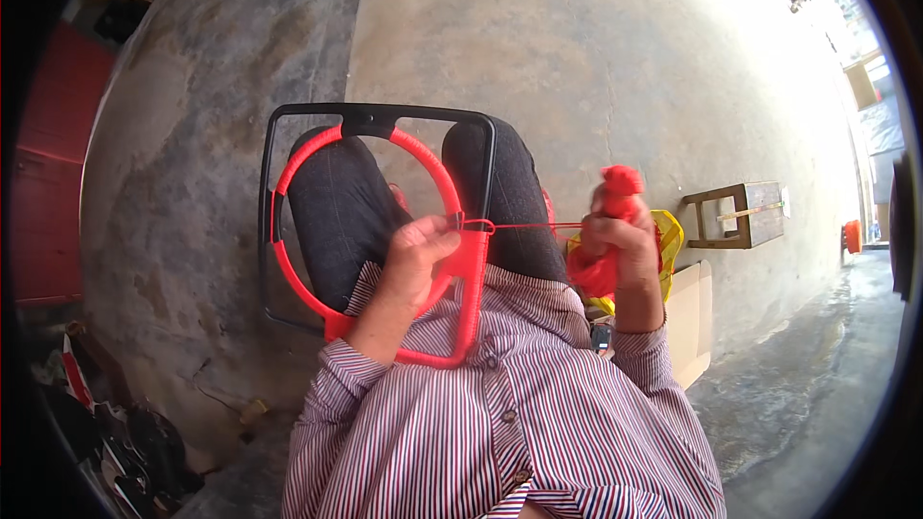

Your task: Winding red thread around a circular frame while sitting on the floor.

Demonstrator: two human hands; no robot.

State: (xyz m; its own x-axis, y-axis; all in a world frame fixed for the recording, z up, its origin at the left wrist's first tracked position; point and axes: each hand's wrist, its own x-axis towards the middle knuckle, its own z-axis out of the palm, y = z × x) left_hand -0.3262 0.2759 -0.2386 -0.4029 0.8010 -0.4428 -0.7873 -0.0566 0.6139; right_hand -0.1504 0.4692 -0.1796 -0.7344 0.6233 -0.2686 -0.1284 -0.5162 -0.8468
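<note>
Across my lap lies a black frame (380,109), squarish, with a ring inside it. Red cord (430,156) is wrapped tightly round much of the ring and the lower right corner; bare black shows at the ring's top and left. My left hand (420,255) pinches the frame's right side, where a small loop of cord (481,226) stands out. From that loop a taut strand (538,226) runs right to my right hand (620,240), which is closed round a bundle of red cord (623,180). This hand is slightly blurred, and more red cord hangs below it.
Behind my right hand is a yellow basket (673,235), partly hidden. A wooden stool (755,216) and a cardboard sheet (694,322) are to the right. Red cabinets (58,163) line the far left, with a pile of dark items (144,452) at lower left.
</note>
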